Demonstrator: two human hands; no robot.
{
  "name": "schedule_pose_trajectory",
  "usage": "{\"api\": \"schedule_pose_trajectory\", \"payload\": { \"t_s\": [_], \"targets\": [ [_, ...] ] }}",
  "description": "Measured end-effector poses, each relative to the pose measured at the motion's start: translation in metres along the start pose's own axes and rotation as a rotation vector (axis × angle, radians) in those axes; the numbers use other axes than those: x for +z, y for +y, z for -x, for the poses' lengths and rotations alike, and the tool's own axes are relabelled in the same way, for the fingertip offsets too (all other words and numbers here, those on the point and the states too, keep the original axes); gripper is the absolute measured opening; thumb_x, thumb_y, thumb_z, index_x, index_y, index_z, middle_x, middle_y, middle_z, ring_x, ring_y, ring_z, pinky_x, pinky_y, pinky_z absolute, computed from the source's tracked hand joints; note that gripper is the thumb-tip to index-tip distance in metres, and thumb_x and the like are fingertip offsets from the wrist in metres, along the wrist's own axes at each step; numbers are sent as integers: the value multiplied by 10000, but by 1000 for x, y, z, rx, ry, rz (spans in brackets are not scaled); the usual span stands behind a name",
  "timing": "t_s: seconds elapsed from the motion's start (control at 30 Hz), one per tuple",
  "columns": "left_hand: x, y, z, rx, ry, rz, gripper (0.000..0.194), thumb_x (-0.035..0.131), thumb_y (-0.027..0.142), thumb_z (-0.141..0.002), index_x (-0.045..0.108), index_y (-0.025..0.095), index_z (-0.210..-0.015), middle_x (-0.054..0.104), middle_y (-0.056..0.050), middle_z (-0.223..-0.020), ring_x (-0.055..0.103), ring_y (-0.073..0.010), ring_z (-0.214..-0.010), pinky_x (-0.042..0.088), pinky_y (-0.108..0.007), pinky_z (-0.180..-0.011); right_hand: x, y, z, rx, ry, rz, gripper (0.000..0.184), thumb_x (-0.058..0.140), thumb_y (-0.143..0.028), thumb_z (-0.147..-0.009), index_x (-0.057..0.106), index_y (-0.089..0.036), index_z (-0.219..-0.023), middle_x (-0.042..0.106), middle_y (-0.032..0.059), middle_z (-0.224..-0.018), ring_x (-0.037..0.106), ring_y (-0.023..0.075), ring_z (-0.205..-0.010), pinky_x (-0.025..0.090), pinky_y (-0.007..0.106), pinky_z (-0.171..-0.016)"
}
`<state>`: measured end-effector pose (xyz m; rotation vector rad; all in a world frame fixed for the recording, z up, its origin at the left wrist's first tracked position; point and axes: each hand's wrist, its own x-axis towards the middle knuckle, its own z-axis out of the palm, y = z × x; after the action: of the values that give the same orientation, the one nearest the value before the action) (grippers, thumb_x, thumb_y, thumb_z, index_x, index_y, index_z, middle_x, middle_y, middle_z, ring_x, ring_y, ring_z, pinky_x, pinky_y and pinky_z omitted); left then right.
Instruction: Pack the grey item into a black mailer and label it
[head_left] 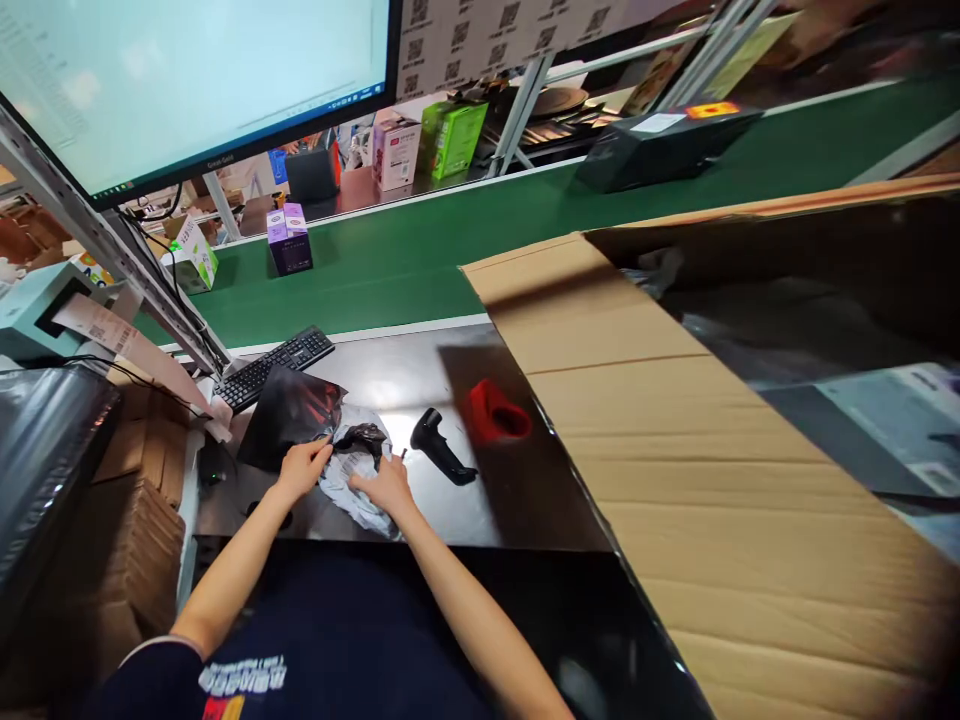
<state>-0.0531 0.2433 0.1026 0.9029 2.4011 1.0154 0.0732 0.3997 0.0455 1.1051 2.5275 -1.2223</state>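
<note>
Toward the worktop's [394,355] left edge, the left hand's [306,466] fingers pinched the black bag [289,408]; by the near edge, the right hand's [385,485] fingers curled on the crumpled white bag [367,513], grip unclear; handling looked midway, both bags laid out, neither yet set aside.

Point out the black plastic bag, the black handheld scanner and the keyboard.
Black plastic bag [289,415]: head view, on the middle of its dark sheet.
Black handheld scanner [440,448]: head view, on the upper part of its handle.
Keyboard [276,368]: head view, on the keys near its middle.
</note>
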Motion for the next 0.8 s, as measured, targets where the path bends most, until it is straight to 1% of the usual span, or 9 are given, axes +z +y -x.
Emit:
{"api": "schedule_pose_trajectory", "payload": {
  "t_s": [0.07, 0.13, 0.23, 0.3, 0.37, 0.5, 0.67, 0.73, 0.8],
  "targets": [
    [9, 9, 5, -32, -6, -205, 419, 540, 430, -1019, 706, 275, -1371, 803, -85, -1077, 736, -250, -991, 516, -301, -858, 5, -6, 0, 24, -3, -17, 831, 779, -517, -763, 556, -94, -1443, 539, 237, -1365, 514, 403, -1347, 429, 461, -1127],
    [16, 18, 6, -28, -42, -292, 445, 556, 412, -1023, 625, 324, -1454, 787, -88, -1176, 741, -250, -1067, 527, -313, -928, 9, -10, 2, 42, 5, -13, 812, 753, -566, -796, 572, -73, -1416, 544, 250, -1367, 530, 407, -1328, 439, 467, -1115],
    [23, 25, -7, 7, 42, -139, 431, 540, 385, -1036, 617, 326, -1457, 738, -65, -1301, 714, -232, -1171, 528, -309, -1014, 18, -13, 7, 10, 81, 73, 811, 770, -557, -800, 561, -88, -1427, 456, 290, -1476, 458, 451, -1386, 455, 531, -1080],
    [27, 24, -25, 10, 188, 45, 433, 485, 347, -1057, 617, 262, -1460, 686, -64, -1387, 672, -224, -1259, 512, -316, -1077, 25, -12, 11, -71, 142, 155, 783, 822, -484, -774, 559, -148, -1431, 376, 283, -1559, 389, 477, -1431, 440, 580, -1076],
    [33, 19, -44, -14, 247, 153, 439, 440, 316, -1071, 634, 176, -1438, 655, -88, -1425, 642, -229, -1307, 485, -338, -1131, 34, -7, 12, -171, 166, 208, 720, 856, -391, -759, 582, -197, -1395, 334, 266, -1608, 341, 492, -1462, 400, 621, -1100],
    [52, 3, -61, -98, 35, 72, 404, 499, 242, -1041, 669, 127, -1390, 640, -120, -1434, 610, -237, -1354, 455, -346, -1167, 56, 4, 8, -264, 142, 241, 641, 877, -278, -737, 619, -235, -1322, 338, 242, -1638, 329, 494, -1482, 326, 690, -1140],
    [50, -8, -45, -166, -113, -294, 489, 541, 349, -1039, 553, 292, -1524, 671, -85, -1420, 651, -278, -1295, 505, -388, -1102, 65, 32, -8, -342, 83, 57, 795, 864, -333, -685, 559, -178, -1402, 301, 274, -1658, 317, 485, -1503, 349, 679, -1151],
    [42, -7, -41, -193, -147, -425, 523, 537, 390, -1039, 504, 337, -1558, 695, -87, -1387, 666, -311, -1261, 517, -421, -1066, 57, 53, -19, -394, 101, -162, 811, 789, -427, -740, 508, -170, -1456, 433, 256, -1587, 417, 427, -1455, 394, 619, -1150],
    [37, -4, -42, -196, -184, -473, 537, 534, 376, -1036, 487, 341, -1570, 711, -86, -1362, 661, -318, -1261, 518, -415, -1046, 45, 74, -32, -252, 219, -357, 677, 640, -466, -849, 513, -168, -1442, 590, 217, -1436, 566, 359, -1314, 465, 542, -1096]
  ]
}}
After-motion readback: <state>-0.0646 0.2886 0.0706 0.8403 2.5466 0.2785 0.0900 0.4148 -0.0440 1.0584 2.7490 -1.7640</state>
